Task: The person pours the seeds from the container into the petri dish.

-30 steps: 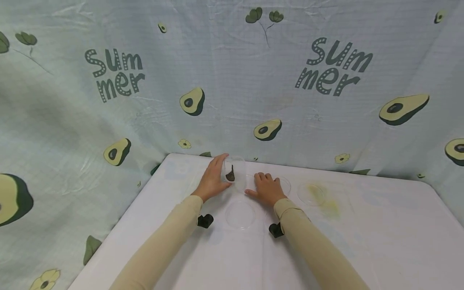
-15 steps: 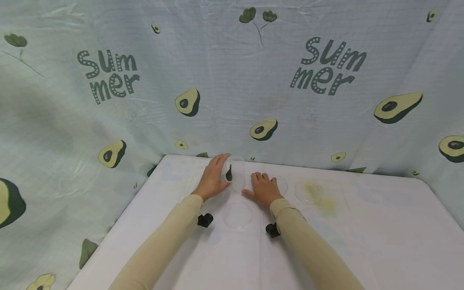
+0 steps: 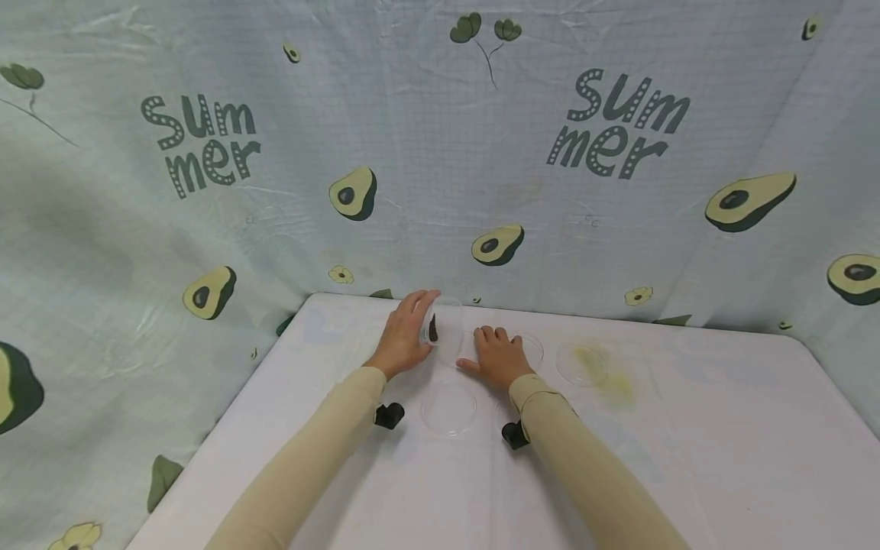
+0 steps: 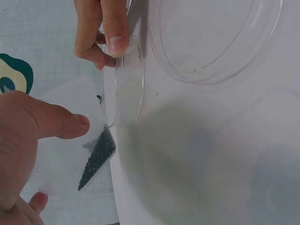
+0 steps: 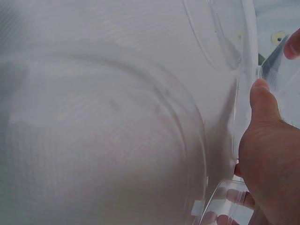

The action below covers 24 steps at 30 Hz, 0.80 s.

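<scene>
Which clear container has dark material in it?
The clear container in the left hand: dark material shows inside. The round dishes on the table show none.

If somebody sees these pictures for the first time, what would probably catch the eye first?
Probably the backdrop behind the table, with its avocado prints and the word "summer" appearing twice. Next may come the dark heap inside the clear container, which the left hand holds near the table's far edge. A clear round dish, lying lower in the head view, is much easier to overlook.
</scene>
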Tool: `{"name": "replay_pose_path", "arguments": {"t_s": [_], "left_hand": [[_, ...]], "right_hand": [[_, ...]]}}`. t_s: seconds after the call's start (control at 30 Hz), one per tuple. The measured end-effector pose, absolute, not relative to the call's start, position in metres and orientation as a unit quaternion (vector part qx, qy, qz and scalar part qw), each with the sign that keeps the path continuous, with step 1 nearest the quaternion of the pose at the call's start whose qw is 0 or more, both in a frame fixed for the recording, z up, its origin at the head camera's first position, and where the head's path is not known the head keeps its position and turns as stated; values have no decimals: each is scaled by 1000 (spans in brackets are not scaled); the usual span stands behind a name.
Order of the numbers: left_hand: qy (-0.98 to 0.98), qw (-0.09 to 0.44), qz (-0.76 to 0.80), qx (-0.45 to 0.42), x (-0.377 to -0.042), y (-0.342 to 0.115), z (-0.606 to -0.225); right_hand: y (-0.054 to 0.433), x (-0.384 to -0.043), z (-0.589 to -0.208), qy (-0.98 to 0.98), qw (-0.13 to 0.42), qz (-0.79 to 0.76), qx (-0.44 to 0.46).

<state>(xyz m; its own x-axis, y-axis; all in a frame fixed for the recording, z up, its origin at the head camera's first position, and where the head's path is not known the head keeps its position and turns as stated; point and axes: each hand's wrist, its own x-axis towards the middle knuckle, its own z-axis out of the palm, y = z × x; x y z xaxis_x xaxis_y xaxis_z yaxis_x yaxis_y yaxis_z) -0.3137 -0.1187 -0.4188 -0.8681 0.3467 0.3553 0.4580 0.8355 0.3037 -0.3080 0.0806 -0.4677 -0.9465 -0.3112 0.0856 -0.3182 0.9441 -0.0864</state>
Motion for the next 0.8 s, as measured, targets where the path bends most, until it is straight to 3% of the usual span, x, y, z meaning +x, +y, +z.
{"name": "replay_pose_path", "arguments": {"t_s": [0.8], "left_hand": [[-948, 163, -145, -231, -317, -109, -422]], "right_hand": [[79, -309, -466, -987, 19, 54, 151]]}}
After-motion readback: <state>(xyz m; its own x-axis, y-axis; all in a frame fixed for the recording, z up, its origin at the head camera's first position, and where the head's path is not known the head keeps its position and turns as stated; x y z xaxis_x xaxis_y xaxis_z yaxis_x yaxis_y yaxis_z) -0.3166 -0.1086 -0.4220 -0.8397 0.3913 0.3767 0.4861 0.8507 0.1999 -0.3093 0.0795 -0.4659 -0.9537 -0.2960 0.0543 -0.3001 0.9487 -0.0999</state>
